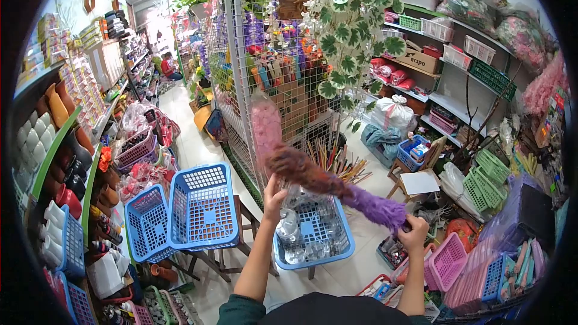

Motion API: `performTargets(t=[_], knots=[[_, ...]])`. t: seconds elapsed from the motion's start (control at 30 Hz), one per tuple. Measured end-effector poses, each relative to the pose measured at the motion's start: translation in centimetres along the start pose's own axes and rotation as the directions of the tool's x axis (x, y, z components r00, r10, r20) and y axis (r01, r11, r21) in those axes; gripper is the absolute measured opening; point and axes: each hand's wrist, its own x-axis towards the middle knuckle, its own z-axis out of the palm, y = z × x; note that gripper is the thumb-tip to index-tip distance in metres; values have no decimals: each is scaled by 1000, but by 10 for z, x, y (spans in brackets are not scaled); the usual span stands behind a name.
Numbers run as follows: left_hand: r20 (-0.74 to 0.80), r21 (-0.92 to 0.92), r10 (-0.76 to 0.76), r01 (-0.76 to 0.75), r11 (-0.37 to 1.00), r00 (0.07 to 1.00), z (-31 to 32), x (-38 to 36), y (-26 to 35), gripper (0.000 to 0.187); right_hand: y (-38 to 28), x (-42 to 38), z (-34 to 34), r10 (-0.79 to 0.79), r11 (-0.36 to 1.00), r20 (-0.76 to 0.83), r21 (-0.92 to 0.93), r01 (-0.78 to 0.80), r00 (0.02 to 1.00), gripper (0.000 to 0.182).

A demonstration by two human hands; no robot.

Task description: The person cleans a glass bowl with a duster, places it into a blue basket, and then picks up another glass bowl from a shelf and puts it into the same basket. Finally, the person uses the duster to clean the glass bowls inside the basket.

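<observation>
A fluffy duster, brown at one end and purple at the other, stretches across the middle, blurred by motion. At its purple end, my right hand is closed around it. My left hand is raised by the brown end with its fingers curled; a clear, glass-like shape shows beside them, and I cannot tell what the hand holds. Below both hands stands a blue basket with clear glass vessels inside, several lying along its left and lower sides.
Two blue baskets rest on a wooden stool at left. A white wire grid with hanging leaves stands ahead. Vase shelves line the left; pink baskets and crowded shelving fill the right. A person sits far down the aisle.
</observation>
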Motion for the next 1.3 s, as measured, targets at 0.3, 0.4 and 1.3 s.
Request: performTargets(t=[0.3, 0.4, 1.3], knots=[[66, -196, -184, 193, 961, 981, 5, -2, 25, 79, 0, 3, 1, 90, 996, -28, 1, -90, 996, 31], [81, -248, -223, 236, 940, 971, 2, -6, 22, 76, 0, -1, 6, 15, 1000, -68, 21, -14, 998, 30], [328, -664, -280, 431, 611, 902, 11, -9, 25, 73, 38, -6, 22, 82, 986, -42, 149, -75, 996, 24]])
